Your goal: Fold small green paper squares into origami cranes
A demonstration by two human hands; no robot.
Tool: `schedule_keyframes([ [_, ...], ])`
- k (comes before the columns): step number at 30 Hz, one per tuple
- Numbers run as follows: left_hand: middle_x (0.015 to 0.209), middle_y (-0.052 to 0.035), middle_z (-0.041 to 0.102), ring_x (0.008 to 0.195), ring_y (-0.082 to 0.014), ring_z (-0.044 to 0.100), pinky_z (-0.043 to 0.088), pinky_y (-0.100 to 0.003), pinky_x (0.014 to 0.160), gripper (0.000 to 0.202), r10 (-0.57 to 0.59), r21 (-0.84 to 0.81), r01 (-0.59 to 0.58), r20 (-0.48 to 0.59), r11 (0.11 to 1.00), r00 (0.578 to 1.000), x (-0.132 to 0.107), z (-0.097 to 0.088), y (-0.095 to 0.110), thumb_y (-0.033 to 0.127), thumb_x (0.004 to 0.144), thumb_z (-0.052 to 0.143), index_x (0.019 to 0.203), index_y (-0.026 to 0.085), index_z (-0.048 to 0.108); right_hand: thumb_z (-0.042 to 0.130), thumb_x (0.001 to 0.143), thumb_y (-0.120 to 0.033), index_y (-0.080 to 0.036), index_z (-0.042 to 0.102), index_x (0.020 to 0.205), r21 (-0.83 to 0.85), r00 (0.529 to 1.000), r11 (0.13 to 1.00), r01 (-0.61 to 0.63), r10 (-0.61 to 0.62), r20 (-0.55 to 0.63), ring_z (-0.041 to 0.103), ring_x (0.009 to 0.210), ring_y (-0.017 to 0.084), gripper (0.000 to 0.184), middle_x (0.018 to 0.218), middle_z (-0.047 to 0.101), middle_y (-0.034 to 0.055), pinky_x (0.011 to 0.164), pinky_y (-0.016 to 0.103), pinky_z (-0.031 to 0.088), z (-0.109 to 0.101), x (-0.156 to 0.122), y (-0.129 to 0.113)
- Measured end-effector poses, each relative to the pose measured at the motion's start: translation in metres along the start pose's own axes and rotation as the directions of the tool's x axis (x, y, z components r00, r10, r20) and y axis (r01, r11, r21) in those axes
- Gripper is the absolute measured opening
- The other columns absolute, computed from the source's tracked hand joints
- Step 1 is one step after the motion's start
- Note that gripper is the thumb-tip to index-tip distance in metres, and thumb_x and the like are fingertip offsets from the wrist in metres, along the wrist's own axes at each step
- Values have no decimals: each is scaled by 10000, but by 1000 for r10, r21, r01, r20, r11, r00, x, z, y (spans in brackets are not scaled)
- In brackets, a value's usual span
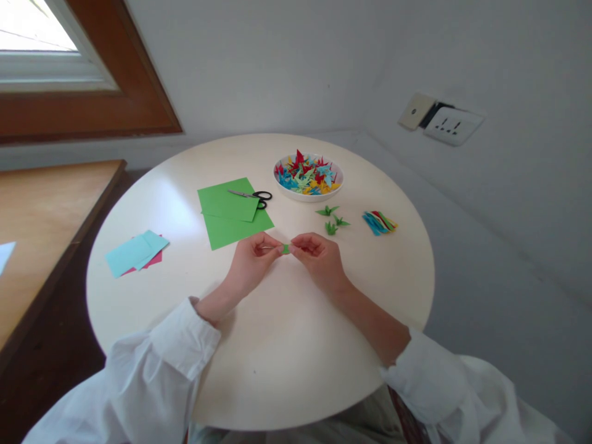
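Observation:
Between my two hands is a small piece of green paper (286,249), mostly covered by fingertips. My left hand (257,254) pinches its left side. My right hand (319,256) pinches the right side, with the other fingers curled in. Both hands are just above the middle of the round white table (277,345). Beyond my right hand sit three folded green paper cranes (330,228). Behind my left hand lie overlapping green paper sheets (231,231), with black-handled scissors (250,195) resting open across them.
A white bowl (308,198) heaped with colourful paper cranes stands at the back. A bundle of coloured paper strips (379,222) lies at the right. Light blue paper (132,253) over red pieces is at the left. A wooden surface (55,203) stands left of the table; walls border the back and right.

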State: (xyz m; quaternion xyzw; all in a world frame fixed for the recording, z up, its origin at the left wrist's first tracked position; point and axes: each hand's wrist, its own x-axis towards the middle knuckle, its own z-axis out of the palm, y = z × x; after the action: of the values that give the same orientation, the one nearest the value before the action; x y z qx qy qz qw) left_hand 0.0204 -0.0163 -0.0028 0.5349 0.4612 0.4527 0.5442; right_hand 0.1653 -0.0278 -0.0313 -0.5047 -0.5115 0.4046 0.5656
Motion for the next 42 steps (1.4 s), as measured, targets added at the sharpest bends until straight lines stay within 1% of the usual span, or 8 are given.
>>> schedule_keyframes([
  [3,555,20,610,544,-106,574,452,-216,541,241,0,-18,0,-4,1000,1000,1,-1,-1,301,566,763,619,151,582,688,617,-297,-177,626,680,37,1000,999,-18,19,-15,589,633,142,148,685,655,23,634,285,495,0,1,-1],
  [6,567,21,616,576,-122,605,482,-244,601,277,-38,-114,41,28,993,999,2,0,-1,305,542,780,635,150,571,686,604,-289,-181,612,666,78,999,996,-32,34,-26,590,629,139,145,667,643,14,625,279,498,0,2,-2],
  [8,577,19,623,588,-127,617,490,-257,629,286,-39,-138,43,32,989,999,1,0,0,305,528,790,642,150,578,687,599,-289,-186,603,669,91,999,995,-29,32,-25,590,630,137,150,667,638,6,626,278,501,0,3,-3],
  [15,678,-18,687,644,-160,650,501,-279,659,317,-27,-110,31,34,993,999,0,1,4,302,506,810,728,156,637,653,638,-275,-196,624,673,63,1000,998,20,-20,-2,571,588,122,92,656,638,-9,589,276,494,-2,4,-5],
  [26,707,-38,709,659,-168,653,515,-287,682,266,-11,-136,17,42,991,999,1,1,0,302,511,808,698,151,695,657,652,-234,-196,655,673,78,997,996,44,-49,65,590,614,129,44,650,649,-6,619,275,492,-3,3,-5],
  [33,692,-38,706,667,-169,658,527,-325,747,317,-52,-212,58,34,975,998,0,2,1,317,472,830,686,134,687,657,692,-224,-206,678,704,-36,982,983,180,-177,62,616,760,152,30,779,668,28,649,267,487,-5,1,-6],
  [39,675,-36,702,655,-163,656,526,-351,778,347,-85,-234,86,15,968,996,1,2,3,323,459,833,693,118,678,639,725,-195,-218,701,781,-128,953,946,298,-287,95,627,792,153,87,830,692,40,725,293,510,-6,1,-3],
  [42,672,-33,702,652,-159,655,526,-347,777,341,-77,-231,77,11,970,997,2,1,1,313,468,828,706,120,679,625,741,-191,-226,706,831,-161,938,926,342,-325,120,629,817,158,127,862,693,47,728,296,520,-6,0,-1],
])
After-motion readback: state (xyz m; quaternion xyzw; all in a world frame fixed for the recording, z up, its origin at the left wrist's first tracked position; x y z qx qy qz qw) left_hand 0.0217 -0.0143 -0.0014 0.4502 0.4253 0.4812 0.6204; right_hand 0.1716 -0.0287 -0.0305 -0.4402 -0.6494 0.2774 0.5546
